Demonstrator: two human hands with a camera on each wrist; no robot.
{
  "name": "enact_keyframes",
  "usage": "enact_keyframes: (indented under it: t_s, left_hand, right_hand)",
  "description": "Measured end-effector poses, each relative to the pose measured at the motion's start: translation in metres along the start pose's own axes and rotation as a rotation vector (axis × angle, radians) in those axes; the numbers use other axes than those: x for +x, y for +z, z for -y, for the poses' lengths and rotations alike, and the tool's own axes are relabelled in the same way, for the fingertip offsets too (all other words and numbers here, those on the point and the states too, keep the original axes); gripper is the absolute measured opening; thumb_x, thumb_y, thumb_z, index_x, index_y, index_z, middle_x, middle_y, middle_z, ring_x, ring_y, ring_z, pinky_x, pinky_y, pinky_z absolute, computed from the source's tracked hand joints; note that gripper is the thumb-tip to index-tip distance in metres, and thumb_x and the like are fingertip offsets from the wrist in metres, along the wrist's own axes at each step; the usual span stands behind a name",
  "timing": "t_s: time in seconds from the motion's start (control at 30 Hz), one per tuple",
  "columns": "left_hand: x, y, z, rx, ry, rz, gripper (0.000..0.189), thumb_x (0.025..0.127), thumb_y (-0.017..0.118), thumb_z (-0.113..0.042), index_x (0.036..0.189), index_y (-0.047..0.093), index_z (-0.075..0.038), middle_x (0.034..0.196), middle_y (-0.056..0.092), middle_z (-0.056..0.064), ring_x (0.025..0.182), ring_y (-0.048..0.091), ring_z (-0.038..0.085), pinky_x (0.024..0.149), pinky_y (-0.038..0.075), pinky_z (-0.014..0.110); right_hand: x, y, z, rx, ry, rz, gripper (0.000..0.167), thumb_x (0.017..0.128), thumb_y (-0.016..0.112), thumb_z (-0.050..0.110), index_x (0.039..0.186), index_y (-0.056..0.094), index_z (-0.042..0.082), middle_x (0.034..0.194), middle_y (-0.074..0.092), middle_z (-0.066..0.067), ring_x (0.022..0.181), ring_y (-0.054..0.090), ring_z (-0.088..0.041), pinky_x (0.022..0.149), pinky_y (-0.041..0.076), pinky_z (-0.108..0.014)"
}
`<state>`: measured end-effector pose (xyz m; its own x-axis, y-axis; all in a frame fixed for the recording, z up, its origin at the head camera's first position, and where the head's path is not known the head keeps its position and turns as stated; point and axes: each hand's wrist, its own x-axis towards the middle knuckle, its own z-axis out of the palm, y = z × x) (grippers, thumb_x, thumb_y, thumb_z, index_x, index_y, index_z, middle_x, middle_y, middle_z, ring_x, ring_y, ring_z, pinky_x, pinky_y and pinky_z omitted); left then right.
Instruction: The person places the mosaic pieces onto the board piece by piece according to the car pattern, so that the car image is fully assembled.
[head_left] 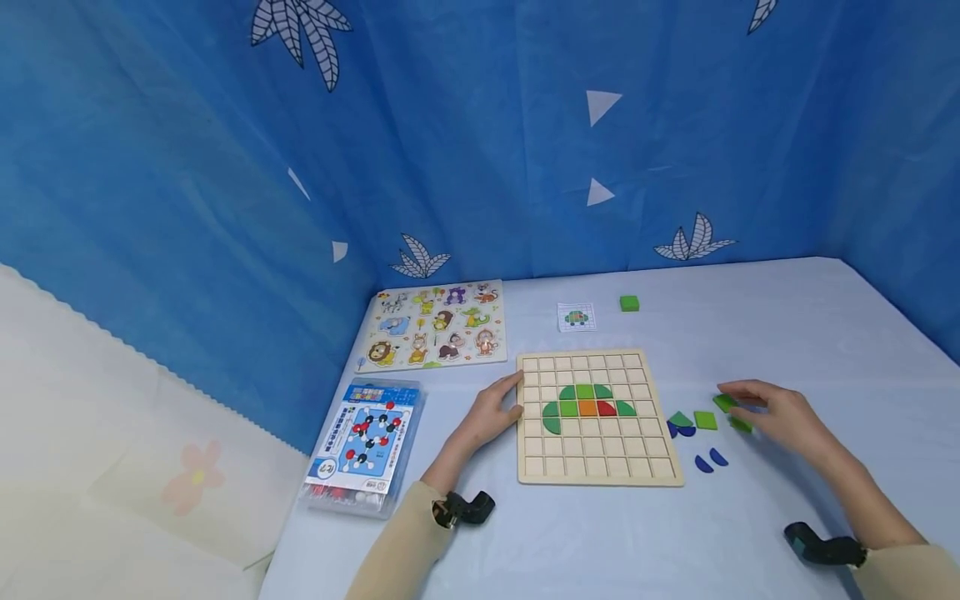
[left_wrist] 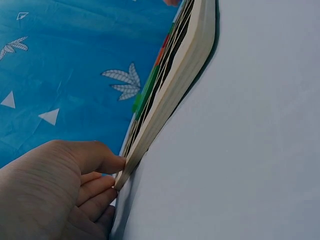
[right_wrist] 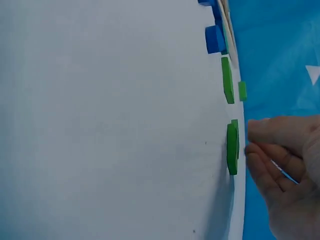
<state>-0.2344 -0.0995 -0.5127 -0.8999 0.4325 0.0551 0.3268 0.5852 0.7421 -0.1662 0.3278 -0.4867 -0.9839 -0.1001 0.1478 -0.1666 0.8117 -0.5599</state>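
Two bare hands over a pale cloth-covered table (head_left: 600, 533) in the head view. For the left hand (head_left: 491, 412), relaxed fingers and a parted thumb against the left edge of a square, gridded, pale-wood board (head_left: 570, 467). On that board, a joined cluster of flat pieces: an orange square piece (head_left: 587, 407), a red rounded piece (head_left: 605, 408), light-green squares (head_left: 585, 391) and dark-green rounded pieces (head_left: 552, 425). For the right hand (head_left: 780, 418), loosely bent fingers right at two light-green square tiles (head_left: 724, 402) on the table, right of the board (contact: hard to tell). Nearby, another light-green square tile (head_left: 705, 420), a dark-green triangular piece (head_left: 680, 419) and four blue curved pieces (head_left: 703, 464). Beyond the board, a small white printed card (head_left: 576, 317) and a light-green block (head_left: 629, 303).

In the left wrist view, thumb and fingertips at the wooden edge, with the board seen nearly edge-on.

In the right wrist view, a clear gap between thumb and fingers, just beside the overlapping light-green square tiles.
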Motion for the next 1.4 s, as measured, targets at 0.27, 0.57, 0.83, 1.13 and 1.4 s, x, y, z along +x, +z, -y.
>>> enact_keyframes:
  t_s: [0.27, 0.57, 0.83, 1.13, 1.4]
  left_hand:
    - [0.0, -0.001, 0.001, -0.004, 0.012, -0.002, 0.061, 0.088, 0.059, -0.009, 0.145, 0.036, -0.005, 0.145, 0.039, 0.012, 0.134, 0.034, 0.025, 0.11, 0.028, 0.036]
    - [0.0, -0.001, 0.001, -0.002, 0.015, 0.006, 0.061, 0.088, 0.059, -0.01, 0.145, 0.037, -0.005, 0.145, 0.039, 0.012, 0.134, 0.034, 0.026, 0.11, 0.029, 0.037]
    - [0.0, -0.001, 0.001, 0.001, 0.013, 0.001, 0.061, 0.088, 0.06, -0.009, 0.145, 0.037, -0.005, 0.145, 0.039, 0.012, 0.134, 0.034, 0.026, 0.11, 0.028, 0.037]
    - [-0.001, -0.001, -0.002, -0.002, 0.01, 0.005, 0.061, 0.088, 0.06, -0.009, 0.145, 0.037, -0.005, 0.146, 0.039, 0.012, 0.134, 0.033, 0.026, 0.111, 0.028, 0.036]
    - [-0.001, -0.001, -0.001, 0.008, 0.01, 0.002, 0.061, 0.088, 0.06, -0.009, 0.145, 0.037, -0.005, 0.145, 0.039, 0.012, 0.134, 0.033, 0.025, 0.11, 0.028, 0.036]
  right_hand:
    - [-0.002, 0.007, -0.005, -0.026, -0.023, -0.045, 0.034, 0.079, 0.068, -0.005, 0.112, 0.063, -0.005, 0.111, 0.06, -0.028, 0.097, 0.057, -0.047, 0.077, 0.048, -0.06]
    - [-0.003, 0.012, -0.012, -0.029, -0.058, -0.156, 0.029, 0.079, 0.07, -0.004, 0.107, 0.065, -0.005, 0.104, 0.062, -0.027, 0.092, 0.058, -0.047, 0.07, 0.049, -0.058]
    - [0.003, 0.015, -0.01, -0.067, -0.094, -0.202, 0.026, 0.079, 0.071, -0.003, 0.104, 0.065, -0.005, 0.096, 0.063, -0.025, 0.085, 0.059, -0.045, 0.067, 0.05, -0.057]
    - [0.004, 0.01, -0.011, -0.05, -0.048, -0.129, 0.033, 0.079, 0.067, -0.007, 0.112, 0.062, -0.008, 0.109, 0.059, -0.03, 0.095, 0.056, -0.049, 0.074, 0.048, -0.06]
    - [0.008, 0.009, -0.007, -0.073, -0.093, -0.142, 0.031, 0.078, 0.07, -0.005, 0.108, 0.062, -0.009, 0.102, 0.06, -0.029, 0.09, 0.058, -0.046, 0.072, 0.049, -0.057]
